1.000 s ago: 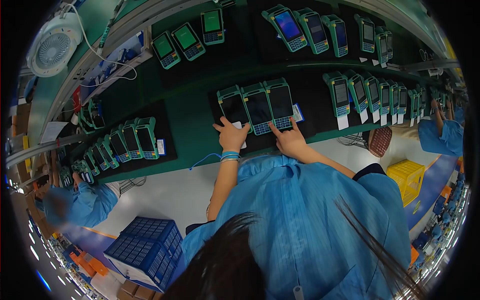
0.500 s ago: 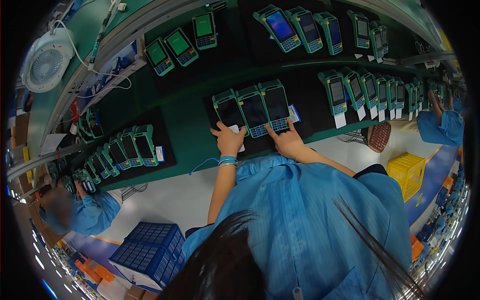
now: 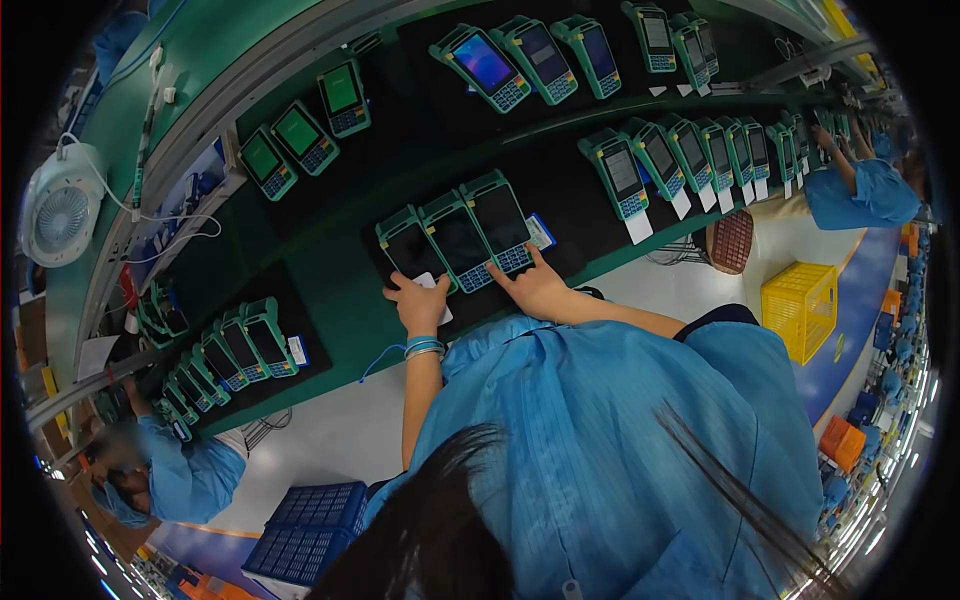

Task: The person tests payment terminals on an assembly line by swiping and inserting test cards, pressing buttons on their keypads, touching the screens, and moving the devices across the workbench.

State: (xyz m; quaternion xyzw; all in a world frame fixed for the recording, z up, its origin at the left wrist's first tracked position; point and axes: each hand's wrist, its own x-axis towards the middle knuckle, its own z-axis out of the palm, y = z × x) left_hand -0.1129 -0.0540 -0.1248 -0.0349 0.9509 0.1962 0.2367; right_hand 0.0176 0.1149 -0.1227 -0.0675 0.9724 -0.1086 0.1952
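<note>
- My three terminals (image 3: pixel 458 243): green casings, black screens, mostly blue keys.
- My smock (image 3: pixel 590 420): blue, faintly striped.
- My wristband (image 3: pixel 424 343): light blue.
- Desk (image 3: pixel 338 265): green; mat (image 3: pixel 578 238) black.
- Far-left terminal trio (image 3: pixel 299 134): bright green screens.
- Floor crate (image 3: pixel 800 310): yellow.

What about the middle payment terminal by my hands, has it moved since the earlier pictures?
No, no clear move either way: judged against the black mat, the middle payment terminal sits where it did; the whole view has shifted.

A factory floor: handheld terminals (image 3: pixel 620 177) line a long green tabletop (image 3: pixel 340 300) among blue-smocked workers (image 3: pixel 195 470) and plastic crates (image 3: pixel 800 310).
</note>
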